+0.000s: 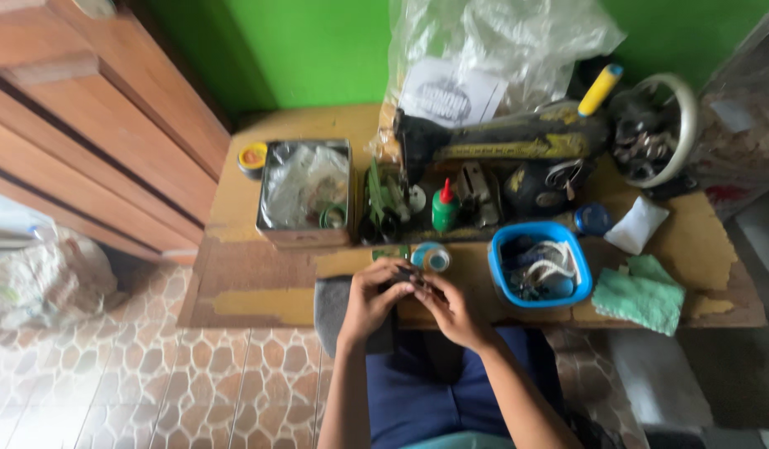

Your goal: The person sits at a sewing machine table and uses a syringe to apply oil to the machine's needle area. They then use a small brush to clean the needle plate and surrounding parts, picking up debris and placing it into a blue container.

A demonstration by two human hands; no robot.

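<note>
Both hands meet at the near edge of the worn wooden table (pixel 259 287), just in front of the person's lap. The left hand (pixel 369 298) and the right hand (pixel 451 309) have their fingers curled in around a small dark object (pixel 413 278), pinching it between the fingertips from either side (too small and shaded to say what it is), probably so that it can be worked close under the eyes. It sits over a dark grey cloth (pixel 333 306) draped at the table edge. Just beyond the fingers lies a small round blue-rimmed spool (pixel 432 257), and to the right a blue plastic bowl (pixel 540 263) of cords and odd bits, within easy reach. Farther back stands an old black sewing machine (pixel 501 141), with a green bottle with a red tip (pixel 444 208) before it and a metal tin (pixel 305 189) lined with plastic at the left. A green rag (pixel 640 293) lies at the right.
</note>
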